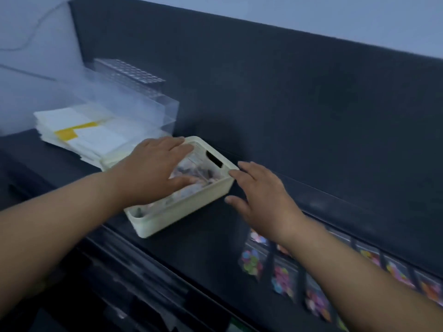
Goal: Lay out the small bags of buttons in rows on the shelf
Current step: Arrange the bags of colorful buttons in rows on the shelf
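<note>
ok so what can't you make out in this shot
All head view:
- Contents of the cream bin: mostly covered by the left hand, the rest motion-blurred; bags uncountable.
- Whether the right hand touches the bin's end: blur hides any contact.
- The coloured button bags lower down: partly behind the right forearm, cut off by the frame edges.
- Print on the white packets: too blurred.

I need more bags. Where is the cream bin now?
Head view, left of centre: the cream bin sits on the shelf under the left hand, beside the white paper stack.
</note>
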`<action>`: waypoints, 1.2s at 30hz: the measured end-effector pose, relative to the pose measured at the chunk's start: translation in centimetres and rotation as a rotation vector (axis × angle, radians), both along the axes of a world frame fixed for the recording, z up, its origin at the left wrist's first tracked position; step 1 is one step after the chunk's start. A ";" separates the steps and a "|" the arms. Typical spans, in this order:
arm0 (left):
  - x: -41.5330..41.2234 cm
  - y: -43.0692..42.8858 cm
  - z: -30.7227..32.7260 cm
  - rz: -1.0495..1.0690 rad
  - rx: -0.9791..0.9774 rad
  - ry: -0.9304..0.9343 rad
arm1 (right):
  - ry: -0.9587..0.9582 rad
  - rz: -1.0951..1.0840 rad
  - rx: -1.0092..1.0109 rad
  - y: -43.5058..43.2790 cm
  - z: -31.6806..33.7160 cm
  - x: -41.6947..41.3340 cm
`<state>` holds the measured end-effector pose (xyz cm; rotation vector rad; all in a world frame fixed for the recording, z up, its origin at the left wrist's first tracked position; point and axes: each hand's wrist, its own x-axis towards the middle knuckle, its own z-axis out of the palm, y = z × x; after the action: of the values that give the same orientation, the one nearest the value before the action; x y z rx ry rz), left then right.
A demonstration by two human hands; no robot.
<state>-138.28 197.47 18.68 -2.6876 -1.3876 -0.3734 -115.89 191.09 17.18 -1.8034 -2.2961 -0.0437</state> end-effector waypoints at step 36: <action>-12.5 9.2 -5.6 0.022 -0.272 -0.127 | 0.800 0.023 -0.643 15.9 -4.7 -15.6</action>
<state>-150.77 206.66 13.10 -2.9044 -1.6084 -0.3846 -131.51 206.94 12.50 -1.5752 -1.8100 1.2908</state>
